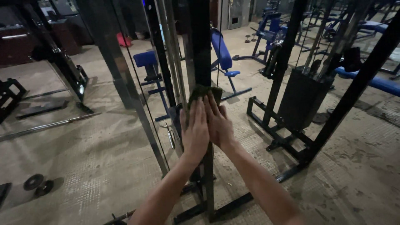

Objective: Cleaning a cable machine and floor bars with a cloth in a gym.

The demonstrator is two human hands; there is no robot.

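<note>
My left hand [194,130] and my right hand [219,123] press together around a black upright post [201,46] of a gym cable machine. Between the palms and the post is a dark green cloth [203,91], its top edge showing above my fingertips. Both hands have fingers stretched upward along the post, wrapping the cloth against it. The post runs from the top of the view down to a black base frame [196,210] on the floor. Steel guide rods [173,54] stand just left of the post.
A weight stack machine [303,98] with black frame stands to the right. Blue padded benches [223,52] and a blue seat [146,59] lie behind. A barbell [50,124] and small dumbbell [38,184] rest on the floor at left. Slanted steel bar [125,83] crosses nearby.
</note>
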